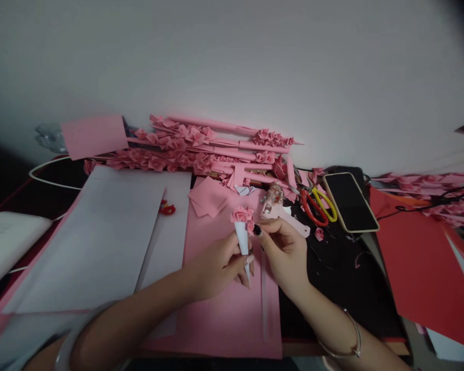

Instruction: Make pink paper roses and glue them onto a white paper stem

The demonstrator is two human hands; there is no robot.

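Observation:
My left hand (pixel 216 265) is closed around a slim white paper cone (pixel 241 236), which stands nearly upright, point down. Pink folded paper roses (pixel 240 213) cluster at the cone's wide top. On its right side, my right hand (pixel 288 255) pinches a small pink paper rose (pixel 250 225) between thumb and finger, against the cone's edge. Both hands are above a pink paper sheet (pixel 220 324). Just beyond the right hand lies a pale pink glue gun (pixel 296 221) with a stained front end. Scissors (pixel 314 210) with red and yellow handles rest to its right.
Pink paper rolls with roses (pixel 193 136) lie along the wall. Square pink papers (pixel 206 197) sit behind the hands. Large white sheets (pixel 96 226) cover the left side, beside a white box-like device (pixel 13 239). A phone (pixel 350 201) and red sheets (pixel 421 263) are at right.

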